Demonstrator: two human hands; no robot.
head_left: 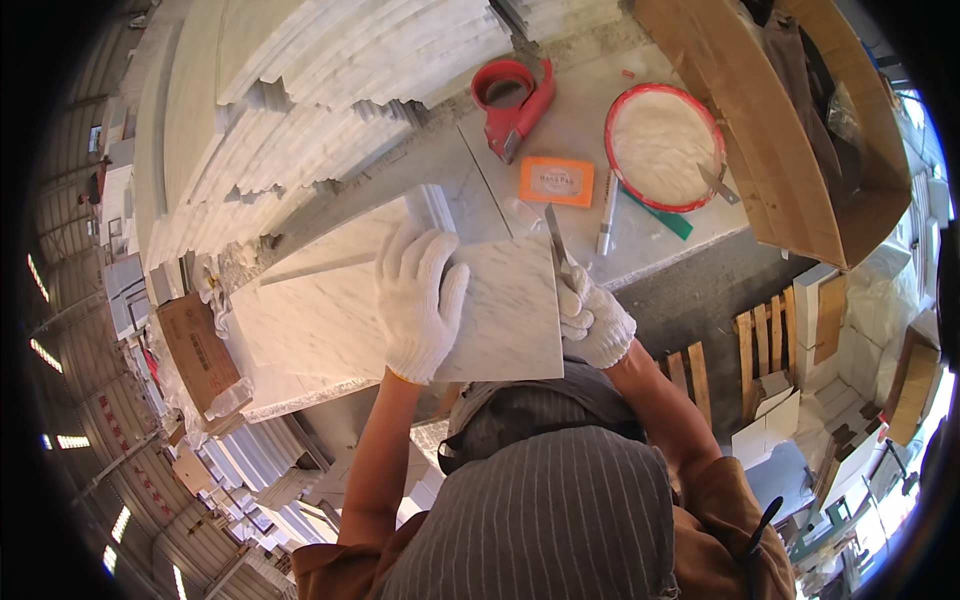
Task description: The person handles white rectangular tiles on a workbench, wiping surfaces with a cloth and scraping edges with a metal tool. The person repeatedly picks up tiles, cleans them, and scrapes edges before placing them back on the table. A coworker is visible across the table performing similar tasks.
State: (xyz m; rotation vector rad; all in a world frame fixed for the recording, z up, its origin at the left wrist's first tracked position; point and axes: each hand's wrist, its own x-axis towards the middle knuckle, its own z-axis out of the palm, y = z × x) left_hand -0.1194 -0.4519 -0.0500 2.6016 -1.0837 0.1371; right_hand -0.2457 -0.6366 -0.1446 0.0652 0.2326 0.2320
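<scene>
A grey-veined white marble tile (510,310) lies in front of me, its right end reaching past the table's near edge. My left hand (415,300), in a white knitted glove, rests on top of it with fingers stretched out. Close to the tile's right edge, my gloved right hand (598,318) is closed around a putty knife (555,232), whose thin blade points away from me along that edge. Whether the blade touches the tile I cannot tell. Under and behind the tile lie more marble pieces (345,235).
Beyond are a red tape dispenser (519,122), an orange pad (556,182), a white marker (607,215), a green strip (668,218) and a red-rimmed bowl (610,130) of white paste with another blade (718,185). Stone slabs (300,140) stand left, a cardboard box (745,120) right.
</scene>
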